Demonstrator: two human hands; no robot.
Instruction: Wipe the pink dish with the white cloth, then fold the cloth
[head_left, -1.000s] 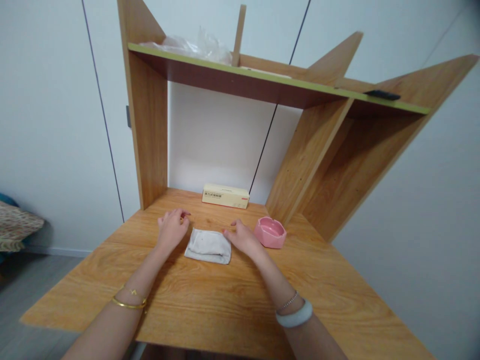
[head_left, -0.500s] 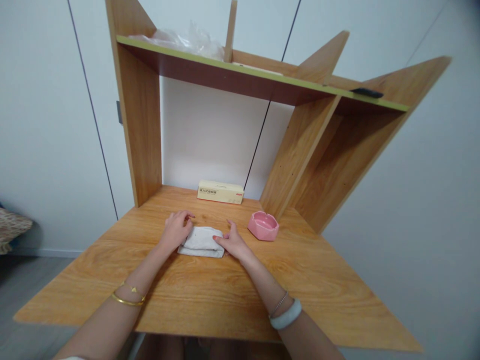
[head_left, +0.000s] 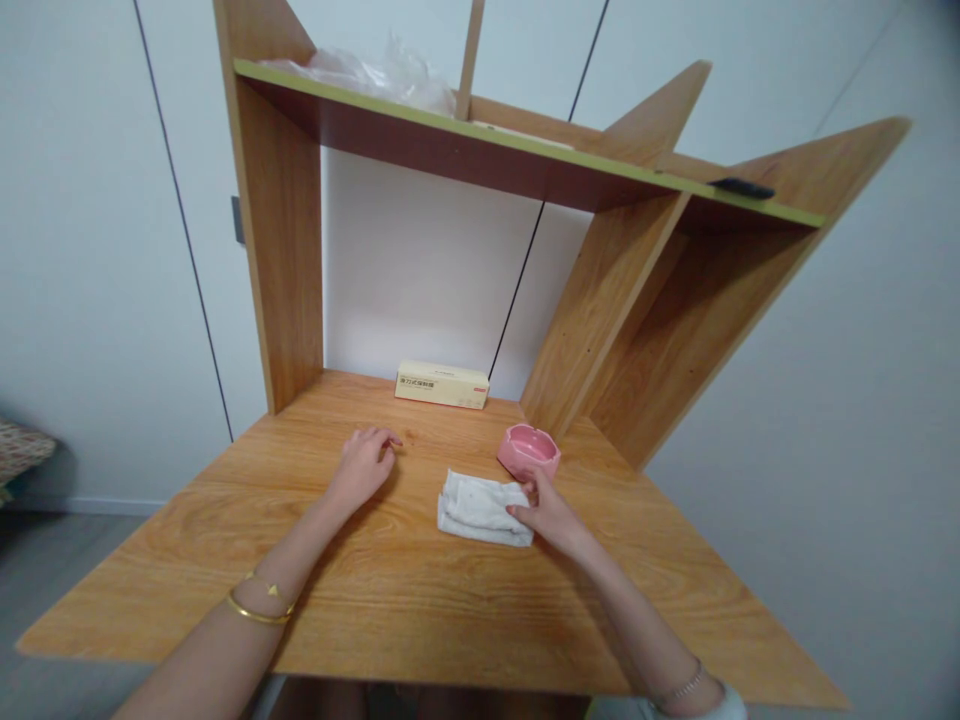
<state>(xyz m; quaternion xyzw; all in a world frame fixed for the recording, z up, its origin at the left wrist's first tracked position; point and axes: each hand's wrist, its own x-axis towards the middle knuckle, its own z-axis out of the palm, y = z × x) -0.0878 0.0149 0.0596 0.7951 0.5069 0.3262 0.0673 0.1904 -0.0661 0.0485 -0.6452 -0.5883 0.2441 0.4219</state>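
Observation:
A folded white cloth (head_left: pixel 480 507) lies on the wooden desk (head_left: pixel 420 590), just in front of a pink ashtray (head_left: pixel 528 449). My right hand (head_left: pixel 549 512) rests on the cloth's right edge with fingers pinched on it. My left hand (head_left: pixel 363 464) lies on the bare desk to the left of the cloth, fingers loosely curled, holding nothing. A gold bangle sits on my left wrist.
A cream box (head_left: pixel 442 384) stands at the back of the desk against the white wall. Wooden uprights (head_left: pixel 285 260) flank the recess on both sides. The shelf above carries a clear plastic bag (head_left: pixel 375 72) and a small dark object (head_left: pixel 741 187).
The cloth has moved to the right, toward the pink ashtray, with my right hand on it. My left hand has come off the cloth and stays on the desk.

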